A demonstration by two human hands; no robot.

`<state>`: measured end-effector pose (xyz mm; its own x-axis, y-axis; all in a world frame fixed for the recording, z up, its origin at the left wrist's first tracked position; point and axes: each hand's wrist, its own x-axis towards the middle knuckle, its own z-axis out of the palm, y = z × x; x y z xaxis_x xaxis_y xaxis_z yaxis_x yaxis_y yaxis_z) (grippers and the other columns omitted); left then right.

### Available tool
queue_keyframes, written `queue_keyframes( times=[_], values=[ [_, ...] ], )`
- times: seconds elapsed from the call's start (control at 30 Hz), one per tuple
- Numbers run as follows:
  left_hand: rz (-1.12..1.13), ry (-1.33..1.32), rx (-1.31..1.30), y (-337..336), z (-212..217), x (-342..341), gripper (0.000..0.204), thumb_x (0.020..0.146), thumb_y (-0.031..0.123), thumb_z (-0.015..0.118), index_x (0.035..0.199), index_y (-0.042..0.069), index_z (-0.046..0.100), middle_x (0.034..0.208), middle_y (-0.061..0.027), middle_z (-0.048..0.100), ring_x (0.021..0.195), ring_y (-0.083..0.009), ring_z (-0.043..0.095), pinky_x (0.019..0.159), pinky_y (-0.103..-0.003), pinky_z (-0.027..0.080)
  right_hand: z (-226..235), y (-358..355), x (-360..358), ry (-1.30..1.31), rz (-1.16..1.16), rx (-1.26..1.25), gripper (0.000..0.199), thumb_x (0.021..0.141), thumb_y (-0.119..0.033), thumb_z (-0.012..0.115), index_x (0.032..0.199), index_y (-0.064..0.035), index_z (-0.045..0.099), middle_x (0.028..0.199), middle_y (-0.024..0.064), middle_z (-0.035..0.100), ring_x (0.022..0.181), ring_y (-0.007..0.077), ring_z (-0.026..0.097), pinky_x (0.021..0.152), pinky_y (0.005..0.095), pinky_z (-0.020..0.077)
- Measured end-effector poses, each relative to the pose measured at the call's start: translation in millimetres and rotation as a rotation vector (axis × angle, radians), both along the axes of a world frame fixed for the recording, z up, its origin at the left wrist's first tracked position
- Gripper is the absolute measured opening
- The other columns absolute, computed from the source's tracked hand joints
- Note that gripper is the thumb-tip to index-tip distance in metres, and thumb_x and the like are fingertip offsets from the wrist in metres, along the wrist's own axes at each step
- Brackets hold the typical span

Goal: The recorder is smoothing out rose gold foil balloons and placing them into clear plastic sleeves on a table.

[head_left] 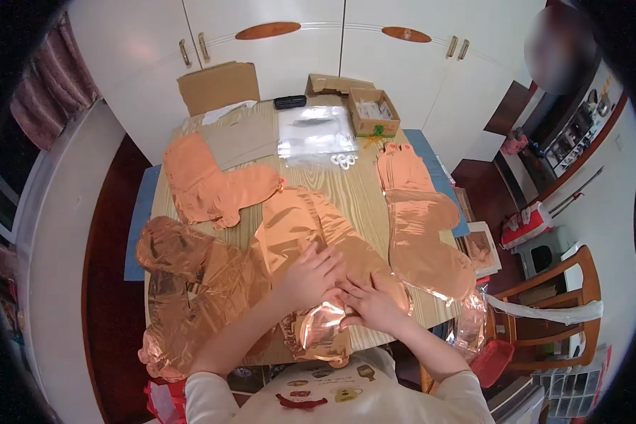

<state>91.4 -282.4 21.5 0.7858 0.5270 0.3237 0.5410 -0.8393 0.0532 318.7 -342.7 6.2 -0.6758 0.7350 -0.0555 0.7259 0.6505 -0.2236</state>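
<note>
Flat rose-gold foil balloons lie spread over a wood-grain table (364, 180). My left hand (309, 277) rests on the middle foil balloon (290, 219), fingers stretched out toward the right. Close beside it, my right hand (374, 305) lies flat on the same crinkled foil, with its fingers spread. Both hands look open, and I see nothing gripped in either. Under my left forearm are more foil balloons (173, 254), overlapping one another. Another balloon (191, 177) lies at the far left, and overlapping ones (424, 240) run down the right side.
At the back are a clear plastic bag (314, 131), white rings (344, 161), a small cardboard box (374, 131) with packets, a black case (290, 102) and a cardboard piece (219, 88). A wooden chair (590, 304) stands at the right. White cabinets (261, 56) line the far side.
</note>
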Motion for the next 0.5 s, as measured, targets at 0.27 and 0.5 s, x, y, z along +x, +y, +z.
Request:
queue_keyframes(
  times=[0.27,0.5],
  values=[
    [0.047,0.083,-0.082,1,-21,-7,0.066,0.086,0.058,0.057,0.132,0.011,0.055,0.137,-0.0112,0.053,0.130,-0.0305,0.047,0.109,-0.061,0.028,6,0,14,0.016,-0.040,0.013,0.082,0.078,-0.059,0.063,0.142,-0.0112,0.046,0.144,0.0042,0.048,0.140,0.0250,0.036,0.114,0.0581,0.0233],
    [0.067,0.072,-0.103,-4,-23,-11,0.072,0.085,0.065,0.055,0.136,0.014,0.053,0.141,-0.0102,0.051,0.134,-0.0311,0.043,0.112,-0.060,0.024,8,-1,34,0.199,-0.297,0.056,0.062,0.082,-0.040,0.070,0.132,-0.0092,0.052,0.129,0.0129,0.056,0.121,0.0318,0.051,0.100,0.0476,0.0407]
  ],
)
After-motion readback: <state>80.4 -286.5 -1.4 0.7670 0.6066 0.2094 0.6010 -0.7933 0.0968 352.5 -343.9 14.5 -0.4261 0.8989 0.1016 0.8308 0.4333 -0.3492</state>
